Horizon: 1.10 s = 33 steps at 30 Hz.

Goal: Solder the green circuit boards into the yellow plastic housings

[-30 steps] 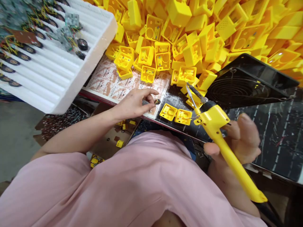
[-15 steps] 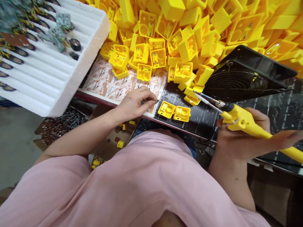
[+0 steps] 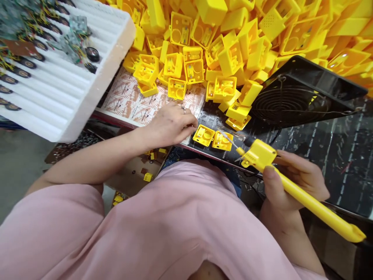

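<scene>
My right hand (image 3: 294, 182) grips a yellow soldering gun (image 3: 262, 153). Its metal tip and thin feed tube point left and reach over the right one of two small open yellow housings (image 3: 223, 140). The left housing (image 3: 203, 135) lies beside it, with a round perforated patch inside. Just left of that housing rests my left hand (image 3: 175, 123), ring on one finger, fingers bent and pinched together near the table edge. Whatever it pinches is hidden under the fingers. Whether the tip touches the housing I cannot tell.
A large heap of yellow housings (image 3: 230, 54) covers the back of the table. A black fan (image 3: 291, 97) stands tilted at the right. At the left, a white foam tray (image 3: 96, 83) carries wired parts and small round speakers. Below the table edge sits an open cardboard box (image 3: 128, 173).
My right hand has brought the soldering gun left and down, from beside the fan to the right housing. My left hand has shifted slightly right, and its fingers have turned downward.
</scene>
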Available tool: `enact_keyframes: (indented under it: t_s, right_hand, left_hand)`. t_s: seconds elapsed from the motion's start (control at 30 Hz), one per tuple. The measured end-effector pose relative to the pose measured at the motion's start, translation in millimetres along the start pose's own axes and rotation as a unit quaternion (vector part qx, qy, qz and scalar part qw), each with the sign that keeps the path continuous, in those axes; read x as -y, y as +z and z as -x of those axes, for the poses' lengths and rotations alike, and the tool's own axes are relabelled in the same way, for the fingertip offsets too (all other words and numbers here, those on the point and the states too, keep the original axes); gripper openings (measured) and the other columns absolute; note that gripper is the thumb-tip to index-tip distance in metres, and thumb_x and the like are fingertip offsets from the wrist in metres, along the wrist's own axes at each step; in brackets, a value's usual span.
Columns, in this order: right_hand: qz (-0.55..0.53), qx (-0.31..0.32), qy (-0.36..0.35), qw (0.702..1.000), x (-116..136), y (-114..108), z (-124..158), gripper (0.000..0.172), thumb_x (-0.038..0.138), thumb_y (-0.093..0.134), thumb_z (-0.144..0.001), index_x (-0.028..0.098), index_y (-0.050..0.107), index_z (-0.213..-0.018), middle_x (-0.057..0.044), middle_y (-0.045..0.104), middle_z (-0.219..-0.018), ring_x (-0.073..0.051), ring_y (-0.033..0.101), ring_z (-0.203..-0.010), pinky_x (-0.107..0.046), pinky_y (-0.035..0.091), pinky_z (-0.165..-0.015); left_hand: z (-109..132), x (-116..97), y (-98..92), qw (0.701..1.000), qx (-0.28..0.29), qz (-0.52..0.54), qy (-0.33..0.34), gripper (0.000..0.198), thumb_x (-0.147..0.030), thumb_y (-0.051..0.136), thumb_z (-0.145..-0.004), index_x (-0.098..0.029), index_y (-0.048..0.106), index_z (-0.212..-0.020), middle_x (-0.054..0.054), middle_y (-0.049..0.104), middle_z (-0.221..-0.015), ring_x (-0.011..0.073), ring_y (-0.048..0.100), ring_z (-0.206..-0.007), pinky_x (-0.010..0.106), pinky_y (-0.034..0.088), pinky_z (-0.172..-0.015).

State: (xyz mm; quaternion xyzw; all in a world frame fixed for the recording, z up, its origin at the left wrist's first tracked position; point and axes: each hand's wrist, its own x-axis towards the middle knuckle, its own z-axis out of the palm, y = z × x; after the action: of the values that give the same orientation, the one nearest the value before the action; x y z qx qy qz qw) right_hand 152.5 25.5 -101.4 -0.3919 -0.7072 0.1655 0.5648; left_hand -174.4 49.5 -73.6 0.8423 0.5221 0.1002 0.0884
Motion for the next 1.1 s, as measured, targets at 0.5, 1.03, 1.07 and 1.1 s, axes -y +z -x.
enact_keyframes:
  t_s: [0.5, 1.03, 1.07, 1.1]
  right_hand:
    - [0.087, 0.181, -0.085, 0.976, 28.3, 7.2, -11.0, 0.025, 0.018, 0.085, -0.084, 0.024, 0.067, -0.101, 0.001, 0.078, -0.083, -0.016, 0.074, -0.063, -0.025, 0.059, -0.051]
    - [0.061, 0.206, -0.152, 0.965, 25.0, 6.6, -28.3, 0.025, 0.016, 0.084, -0.084, 0.023, 0.063, -0.096, 0.001, 0.076, -0.078, -0.015, 0.074, -0.064, -0.023, 0.057, -0.050]
    - [0.059, 0.201, -0.135, 0.969, 24.7, 3.1, -27.7, 0.020, 0.017, 0.081, -0.088, 0.024, 0.064, -0.097, 0.000, 0.076, -0.079, -0.015, 0.074, -0.065, -0.024, 0.058, -0.052]
    - [0.059, 0.193, -0.119, 0.972, 24.4, -0.3, -26.6, 0.016, 0.018, 0.077, -0.091, 0.025, 0.064, -0.098, 0.000, 0.076, -0.081, -0.016, 0.074, -0.066, -0.025, 0.060, -0.053]
  left_hand:
    - [-24.7, -20.3, -0.2, 0.997, 0.074, -0.015, -0.030, 0.028, -0.027, 0.052, -0.085, -0.019, 0.079, -0.091, 0.008, 0.077, -0.083, 0.0273, 0.073, -0.084, 0.038, 0.049, -0.075]
    - [-35.6, -29.6, -8.8, 0.988, 0.127, -0.048, -0.077, 0.025, -0.027, 0.057, -0.078, -0.020, 0.080, -0.086, 0.008, 0.079, -0.083, 0.0326, 0.076, -0.088, 0.037, 0.048, -0.069]
    - [-35.6, -29.3, -8.8, 0.988, 0.126, -0.049, -0.076, 0.024, -0.027, 0.057, -0.078, -0.020, 0.080, -0.085, 0.008, 0.079, -0.082, 0.0318, 0.076, -0.087, 0.036, 0.048, -0.069]
    - [-35.5, -29.1, -8.9, 0.988, 0.126, -0.051, -0.075, 0.024, -0.027, 0.057, -0.078, -0.021, 0.080, -0.085, 0.007, 0.079, -0.081, 0.0309, 0.076, -0.086, 0.035, 0.047, -0.068]
